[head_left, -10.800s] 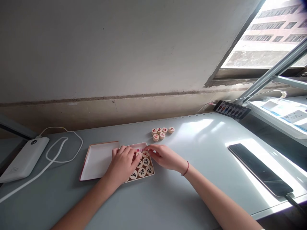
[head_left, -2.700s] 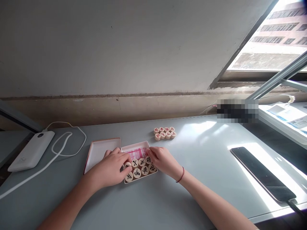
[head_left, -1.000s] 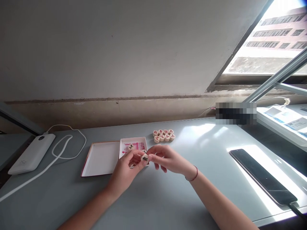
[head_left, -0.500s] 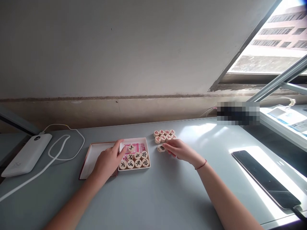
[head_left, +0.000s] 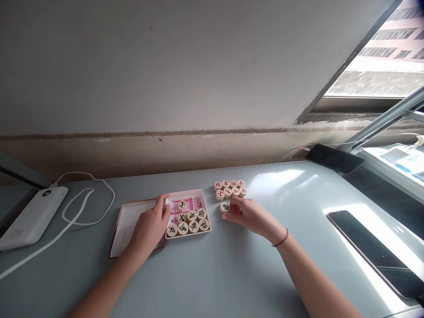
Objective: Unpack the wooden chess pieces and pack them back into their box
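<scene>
My left hand (head_left: 150,225) holds the left wall of a white open box (head_left: 189,237), its thumb and forefinger at the rim. Inside the box, Chinese chess pieces with black characters (head_left: 193,226) fill the near rows, and a single piece (head_left: 182,205) stands further back over a pink-red patterned sheet. Right of the box, my right hand (head_left: 247,215) pinches a black-character chess piece (head_left: 225,207) between thumb and forefinger, low at the table. Just behind it, red-character pieces (head_left: 227,191) stand in two rows.
The box lid (head_left: 127,221) lies left of the box, partly under my left forearm. A white power bank (head_left: 35,216) with a looping cable (head_left: 86,194) is at far left. One phone (head_left: 374,251) lies at right, another (head_left: 334,158) near the wall.
The view has shifted slightly. My right hand's fingers have spread a little around the black-character piece, which shows more plainly. My left hand stays at the box.
</scene>
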The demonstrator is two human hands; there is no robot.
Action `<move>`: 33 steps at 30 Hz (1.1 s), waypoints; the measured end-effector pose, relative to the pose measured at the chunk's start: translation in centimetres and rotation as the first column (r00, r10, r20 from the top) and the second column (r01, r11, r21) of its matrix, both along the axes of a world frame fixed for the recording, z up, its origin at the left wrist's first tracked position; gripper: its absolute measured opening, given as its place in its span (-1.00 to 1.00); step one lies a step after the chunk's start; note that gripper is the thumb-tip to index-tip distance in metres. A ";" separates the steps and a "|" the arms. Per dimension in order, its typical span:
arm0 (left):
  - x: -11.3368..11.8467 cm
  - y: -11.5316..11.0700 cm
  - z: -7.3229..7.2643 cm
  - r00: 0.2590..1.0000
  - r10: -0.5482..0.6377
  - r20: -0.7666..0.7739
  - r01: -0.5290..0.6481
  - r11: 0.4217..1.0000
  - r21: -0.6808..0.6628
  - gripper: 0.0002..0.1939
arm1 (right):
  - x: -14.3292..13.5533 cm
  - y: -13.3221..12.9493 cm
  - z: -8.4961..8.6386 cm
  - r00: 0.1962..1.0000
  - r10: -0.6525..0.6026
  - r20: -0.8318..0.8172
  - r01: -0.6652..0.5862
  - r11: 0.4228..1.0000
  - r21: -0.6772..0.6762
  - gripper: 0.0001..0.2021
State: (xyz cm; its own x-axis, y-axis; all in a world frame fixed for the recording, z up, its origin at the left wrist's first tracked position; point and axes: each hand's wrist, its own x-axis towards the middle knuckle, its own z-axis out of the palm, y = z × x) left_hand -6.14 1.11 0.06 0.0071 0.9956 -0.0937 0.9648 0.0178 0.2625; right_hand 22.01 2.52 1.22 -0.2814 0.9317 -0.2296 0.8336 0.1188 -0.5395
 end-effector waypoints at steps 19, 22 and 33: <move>0.0 -0.3 -0.6 0.995 -0.010 0.098 0.010 1.000 0.003 -0.64 | -1.0 0.0 -0.8 0.990 0.023 0.141 -0.040 0.992 0.118 -0.69; 0.1 -0.4 -0.4 0.995 -0.028 0.099 0.021 0.997 0.075 -0.62 | -1.0 -0.3 -0.7 0.985 0.009 0.174 -0.027 0.995 0.101 -0.66; 2.1 -0.4 -0.3 0.964 -0.171 -0.205 0.224 0.937 0.267 -0.67 | -3.8 -2.0 0.5 0.978 0.205 0.042 -0.203 0.978 -0.041 -0.61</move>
